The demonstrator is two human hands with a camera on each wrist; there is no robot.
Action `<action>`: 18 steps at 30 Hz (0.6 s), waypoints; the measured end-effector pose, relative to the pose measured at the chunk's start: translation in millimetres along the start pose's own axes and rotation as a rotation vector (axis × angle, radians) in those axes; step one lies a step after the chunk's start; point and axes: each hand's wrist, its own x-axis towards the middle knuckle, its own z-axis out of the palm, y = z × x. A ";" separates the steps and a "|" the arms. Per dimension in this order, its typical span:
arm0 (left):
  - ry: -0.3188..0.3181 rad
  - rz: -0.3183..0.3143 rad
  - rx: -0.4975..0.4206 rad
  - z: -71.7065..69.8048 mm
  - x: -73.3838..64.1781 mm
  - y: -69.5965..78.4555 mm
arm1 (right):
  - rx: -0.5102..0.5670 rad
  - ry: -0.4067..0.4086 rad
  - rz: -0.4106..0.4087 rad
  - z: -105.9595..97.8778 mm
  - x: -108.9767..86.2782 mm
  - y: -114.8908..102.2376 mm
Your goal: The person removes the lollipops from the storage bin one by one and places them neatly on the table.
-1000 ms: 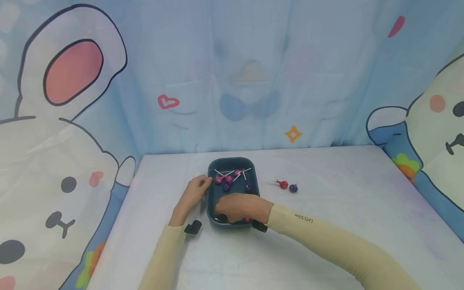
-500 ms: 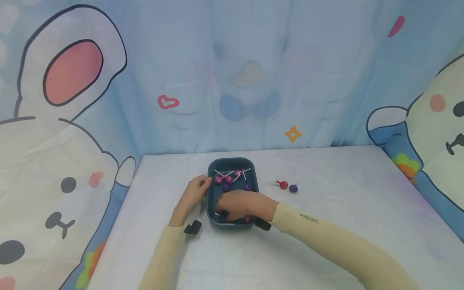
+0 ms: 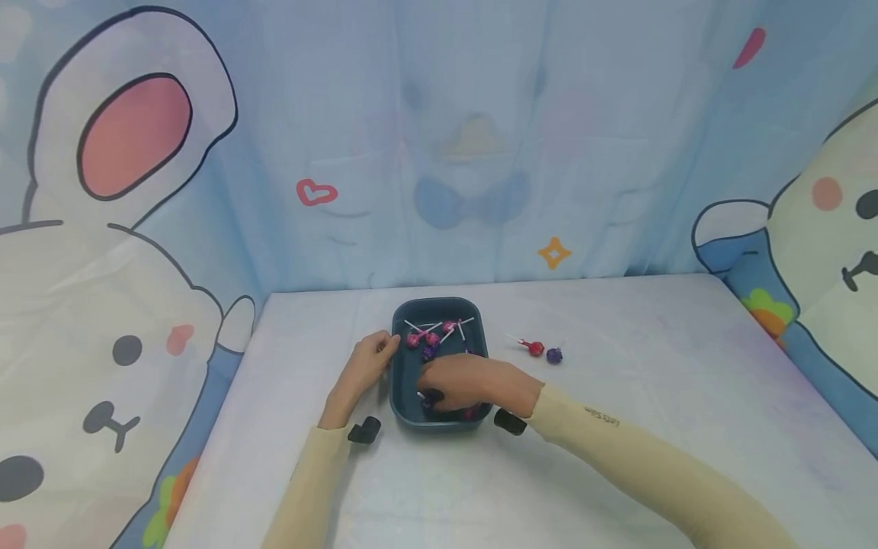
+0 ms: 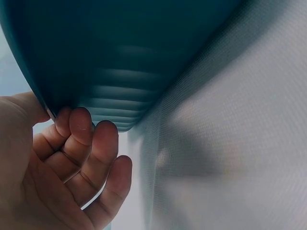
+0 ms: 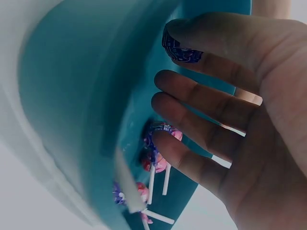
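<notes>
A dark teal plastic bin (image 3: 405, 381) holds several lollipops in purple and pink wrappers, such as a pink lollipop (image 3: 413, 341) and a purple one beside it. My left hand (image 3: 366, 364) grips the bin's left rim, thumb over the edge and fingers against the outer wall in the left wrist view. Reaching into the front part of the bin, my right hand (image 3: 473, 381) pinches a purple-wrapped lollipop (image 5: 181, 51) between thumb and forefinger. Its other fingers are spread, and its stick is mostly hidden in the right wrist view. More lollipops (image 5: 160, 163) lie below these fingers.
On the white-covered table (image 3: 617, 412), right of the bin, lie a red lollipop (image 3: 536, 348) and a purple lollipop (image 3: 554, 356). A blue cartoon-printed curtain (image 3: 473, 152) hangs behind the table's far edge.
My right hand has shifted a little to the right and slightly back within the bin, drawing the purple lollipop along. The left hand and the bin have stayed put.
</notes>
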 end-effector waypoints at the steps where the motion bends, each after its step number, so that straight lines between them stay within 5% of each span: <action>1: 0.000 -0.001 0.002 0.0 0.1 0.0 | 0.003 0.003 0.000 -0.3 -1.2 0.7; 18: 0.006 0.024 0.011 0.7 0.7 -1.9 | 0.052 0.076 0.060 -8.3 -24.1 22.2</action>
